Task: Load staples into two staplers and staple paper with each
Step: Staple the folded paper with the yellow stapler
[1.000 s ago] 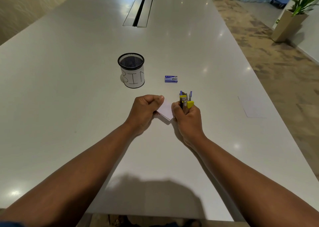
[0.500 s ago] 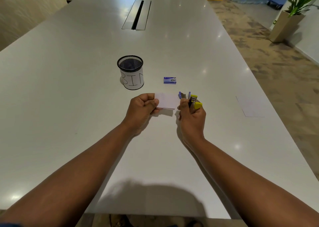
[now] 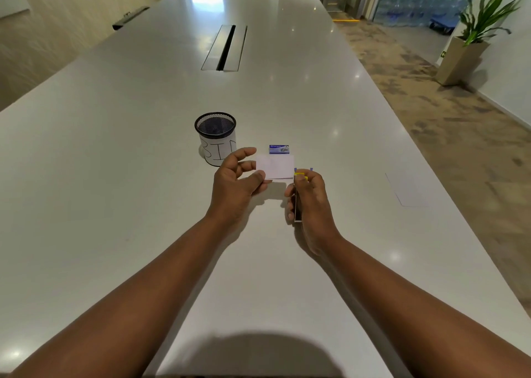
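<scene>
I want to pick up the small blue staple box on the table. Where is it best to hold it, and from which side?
Probably from above, pinching the two long sides of the staple box. It lies flat and low on the table, standing apart from the mesh bin, so both sides seem free. The held paper hides its near edge.

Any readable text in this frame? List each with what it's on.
"BIN": hand-drawn on the white wrap of the black mesh cup; the left hand covers part of the last letter.
Blue staple box: has print, too small and blurred to read.
Small paper pinched by the left hand: no writing visible.
Staplers gripped in the right hand: no legible marking.
Green sign on the far right wall: too small to read.
</scene>
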Available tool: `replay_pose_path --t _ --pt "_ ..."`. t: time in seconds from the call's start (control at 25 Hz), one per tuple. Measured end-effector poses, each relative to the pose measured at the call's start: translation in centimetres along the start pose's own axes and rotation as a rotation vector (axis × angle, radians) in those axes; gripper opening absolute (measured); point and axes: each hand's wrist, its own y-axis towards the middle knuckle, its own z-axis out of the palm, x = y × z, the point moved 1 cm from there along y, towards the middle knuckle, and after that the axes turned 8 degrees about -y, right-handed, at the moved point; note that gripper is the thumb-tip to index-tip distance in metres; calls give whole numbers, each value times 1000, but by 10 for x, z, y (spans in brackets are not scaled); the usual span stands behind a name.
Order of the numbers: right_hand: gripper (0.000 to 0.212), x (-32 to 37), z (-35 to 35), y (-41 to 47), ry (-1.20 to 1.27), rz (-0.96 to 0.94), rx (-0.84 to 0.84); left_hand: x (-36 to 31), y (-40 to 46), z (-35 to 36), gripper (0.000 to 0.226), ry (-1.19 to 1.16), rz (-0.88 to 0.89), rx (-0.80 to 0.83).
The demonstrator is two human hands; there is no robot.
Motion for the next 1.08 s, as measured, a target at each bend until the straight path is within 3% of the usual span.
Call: replay_pose_path --t 0.16,0.36,0.68,0.92,1.08 --pt "27 18 0 0 -134 -84 69 -21 5 17 52 79 54 22" --pt "18 32 -2 4 -81 -92 85 -30 -1 25 43 195 108 55" --pt "44 49 0 9 63 -9 171 -37 -10 30 23 158 106 59" --pt "31 52 1 12 88 -4 180 -46 -12 34 14 148 78 35" --pt "48 55 1 11 99 13 181 -47 -12 35 11 129 51 33"
